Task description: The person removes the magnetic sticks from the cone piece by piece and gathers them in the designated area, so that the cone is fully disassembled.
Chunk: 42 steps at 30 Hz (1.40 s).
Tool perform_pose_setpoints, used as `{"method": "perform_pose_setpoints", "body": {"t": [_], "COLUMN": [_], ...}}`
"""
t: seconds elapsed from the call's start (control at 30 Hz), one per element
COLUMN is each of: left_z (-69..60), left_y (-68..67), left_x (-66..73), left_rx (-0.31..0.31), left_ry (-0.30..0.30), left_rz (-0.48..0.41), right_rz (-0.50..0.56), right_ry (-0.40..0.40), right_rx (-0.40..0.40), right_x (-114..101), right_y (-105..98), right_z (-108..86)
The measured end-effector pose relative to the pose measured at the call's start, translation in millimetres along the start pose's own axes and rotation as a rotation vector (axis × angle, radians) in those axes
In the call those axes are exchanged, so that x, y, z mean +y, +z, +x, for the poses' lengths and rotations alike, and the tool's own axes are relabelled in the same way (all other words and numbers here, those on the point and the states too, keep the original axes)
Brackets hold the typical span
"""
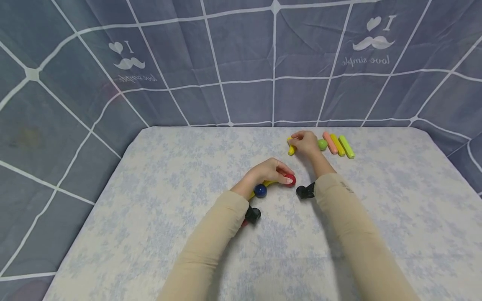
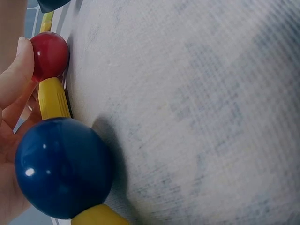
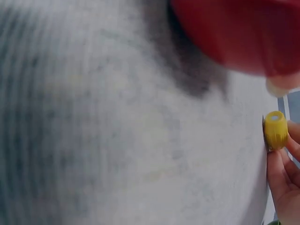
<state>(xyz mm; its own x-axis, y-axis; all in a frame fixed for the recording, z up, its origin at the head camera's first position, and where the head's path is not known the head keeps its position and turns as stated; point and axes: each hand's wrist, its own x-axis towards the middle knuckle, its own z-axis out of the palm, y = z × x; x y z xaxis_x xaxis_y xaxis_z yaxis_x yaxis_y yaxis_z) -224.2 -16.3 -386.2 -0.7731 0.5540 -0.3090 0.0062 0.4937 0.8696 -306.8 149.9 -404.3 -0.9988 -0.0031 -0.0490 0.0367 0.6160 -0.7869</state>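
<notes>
My left hand (image 1: 265,170) holds a glossy red ball (image 1: 290,180), its thumb on the ball's near side. A short yellow rod (image 2: 52,98) joins this red ball to a dark blue ball (image 1: 260,190). From the blue ball another yellow rod (image 2: 101,215) runs back under the left wrist. Some red (image 1: 244,223) peeks out beneath the left sleeve, mostly hidden. Farther back and to the right, my right hand (image 1: 306,144) pinches a loose yellow rod (image 1: 291,149). A hole shows in that rod's near end in the right wrist view.
Just right of the right hand lies a green ball (image 1: 322,144). Beside it are a pink rod (image 1: 330,143), a yellow rod (image 1: 337,145) and a lime rod (image 1: 347,146), side by side. A patterned cloth (image 1: 150,209) covers the table; a grey curtain (image 1: 244,54) hangs behind.
</notes>
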Motion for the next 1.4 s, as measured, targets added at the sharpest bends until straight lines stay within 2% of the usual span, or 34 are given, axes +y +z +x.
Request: {"method": "perform_pose_setpoints", "body": {"t": [0.13,0.33,0.43,0.63,0.77,0.97,1.17,1.4], "left_z": [0.0,-1.4,-3.0,-5.4,-10.7,-27.7,-39.3,-45.5], "left_y": [1.2,-1.6,-3.3,-2.5,-7.7,-24.9,-31.3,-31.7], "left_x": [-0.6,2.7,5.7,10.8,13.5,15.0,-1.7,-19.9], "left_rx": [-0.005,0.001,0.019,0.015,0.006,-0.033,-0.003,0.045], "left_ry": [0.014,0.036,0.028,0.024,-0.009,-0.088,-0.138,-0.102], "left_rz": [0.023,0.05,0.066,0.14,0.175,0.252,0.178,0.045], "right_rz": [0.036,0.154,0.172,0.224,0.274,0.229,0.159,0.114], "right_ry": [0.014,0.061,0.028,-0.055,-0.095,-0.089,-0.124,-0.108], "right_rx": [-0.03,-0.064,-0.067,-0.075,-0.166,-0.326,-0.416,-0.44], "right_x": [3.1,4.1,5.9,13.7,15.1,11.1,10.4,6.8], "right_y": [-2.5,-9.0,-12.3,-17.5,-22.9,-31.0,-29.9,-22.8], "right_z": [-3.6,-8.2,-11.9,-29.5,-43.5,-65.8,-86.4,-101.2]}}
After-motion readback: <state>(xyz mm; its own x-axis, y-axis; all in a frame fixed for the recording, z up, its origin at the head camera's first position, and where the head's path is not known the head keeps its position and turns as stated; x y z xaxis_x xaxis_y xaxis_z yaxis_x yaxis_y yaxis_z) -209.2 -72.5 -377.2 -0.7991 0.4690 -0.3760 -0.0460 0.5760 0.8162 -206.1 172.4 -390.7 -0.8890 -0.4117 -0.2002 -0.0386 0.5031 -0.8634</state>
